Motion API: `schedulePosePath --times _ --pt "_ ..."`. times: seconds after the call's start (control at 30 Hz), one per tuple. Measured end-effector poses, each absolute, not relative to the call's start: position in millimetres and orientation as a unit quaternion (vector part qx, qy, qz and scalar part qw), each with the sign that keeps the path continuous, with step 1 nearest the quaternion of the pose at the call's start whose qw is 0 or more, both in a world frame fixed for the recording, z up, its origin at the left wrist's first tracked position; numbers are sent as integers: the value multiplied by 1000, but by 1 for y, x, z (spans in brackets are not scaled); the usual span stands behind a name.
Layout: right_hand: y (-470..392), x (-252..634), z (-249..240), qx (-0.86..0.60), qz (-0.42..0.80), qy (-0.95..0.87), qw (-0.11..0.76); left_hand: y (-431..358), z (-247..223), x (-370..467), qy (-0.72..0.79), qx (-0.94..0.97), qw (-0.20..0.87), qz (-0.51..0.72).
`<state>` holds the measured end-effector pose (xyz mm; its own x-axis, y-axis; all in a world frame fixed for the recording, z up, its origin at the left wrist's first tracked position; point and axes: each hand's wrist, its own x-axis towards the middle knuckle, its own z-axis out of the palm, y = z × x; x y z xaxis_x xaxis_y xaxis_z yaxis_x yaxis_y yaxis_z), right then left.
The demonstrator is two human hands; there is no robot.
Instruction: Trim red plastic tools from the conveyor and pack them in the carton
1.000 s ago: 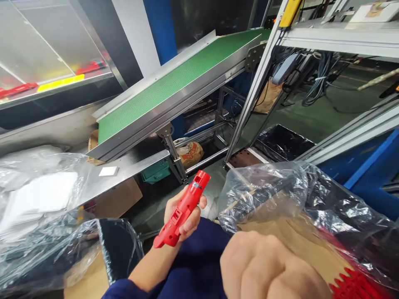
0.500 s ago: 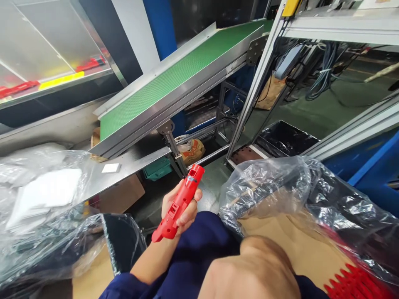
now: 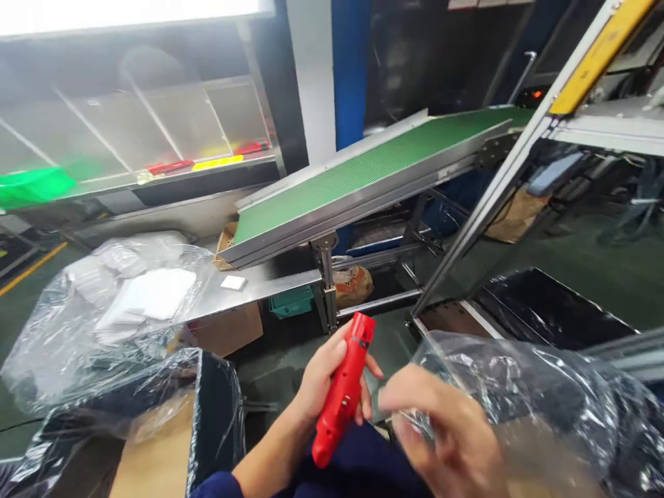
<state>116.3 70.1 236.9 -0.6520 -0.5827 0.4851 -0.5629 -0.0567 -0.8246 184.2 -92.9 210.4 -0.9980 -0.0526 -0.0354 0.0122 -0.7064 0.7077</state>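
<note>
My left hand (image 3: 322, 377) is closed around a red plastic part (image 3: 339, 394), a long tube-like moulding with small holes and a dark band near its upper end. The part is tilted, its banded end pointing up and away from me. Just to the right of it, my right hand (image 3: 440, 422) hovers with bent fingers, thumb and forefinger apart. It is somewhat blurred, and I see nothing held in it. Clear plastic of a lined box shows behind that hand.
A green conveyor belt (image 3: 332, 187) slopes across the middle. On the metal table at left lie white sheets (image 3: 160, 297) in a clear bag and a small white block (image 3: 233, 283). A plastic-lined box (image 3: 218, 401) stands at lower left, another plastic liner (image 3: 519, 373) at right.
My view has swung left and up. My right hand has risen from the lower edge to beside the red part, which has turned in my left hand to show another side.
</note>
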Motion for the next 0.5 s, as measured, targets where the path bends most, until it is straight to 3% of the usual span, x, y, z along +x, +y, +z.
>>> schedulePosePath --times 0.13,0.3,0.5 --pt "47 98 223 -345 -530 765 -124 -85 206 191 -466 66 58 -881" --pt "43 96 208 -379 -537 753 -34 -84 197 192 -526 86 87 -842" --pt "44 101 210 -341 -548 764 3 -87 194 191 -558 67 105 -821"
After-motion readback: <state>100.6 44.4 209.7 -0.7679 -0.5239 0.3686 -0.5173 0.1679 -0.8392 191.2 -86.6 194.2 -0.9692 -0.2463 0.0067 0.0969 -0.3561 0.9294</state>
